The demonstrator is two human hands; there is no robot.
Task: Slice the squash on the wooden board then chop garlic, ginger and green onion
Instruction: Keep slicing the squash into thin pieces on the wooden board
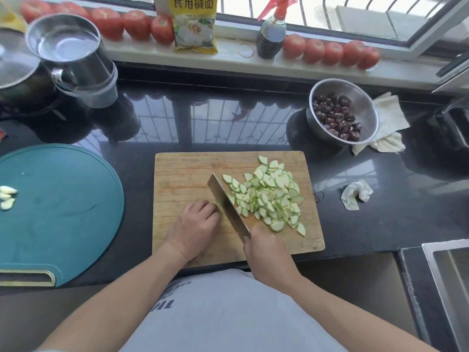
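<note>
Pale green squash slices [269,196] heaped on the rectangular wooden board [182,174].
Board's 9 o'clock half bare; left hand [194,228] fingers curled against the steel cleaver [228,208], slices at 3 o'clock; right hand [269,255] grips its handle.

light: bright daylight from window [355,11] | glare: grille reflection on black counter [203,118] | edges: curved, soft

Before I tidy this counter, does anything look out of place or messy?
A crumpled tissue lies loose on the black counter, right of the wooden board. A rumpled cloth sits bunched under the metal bowl.
</note>
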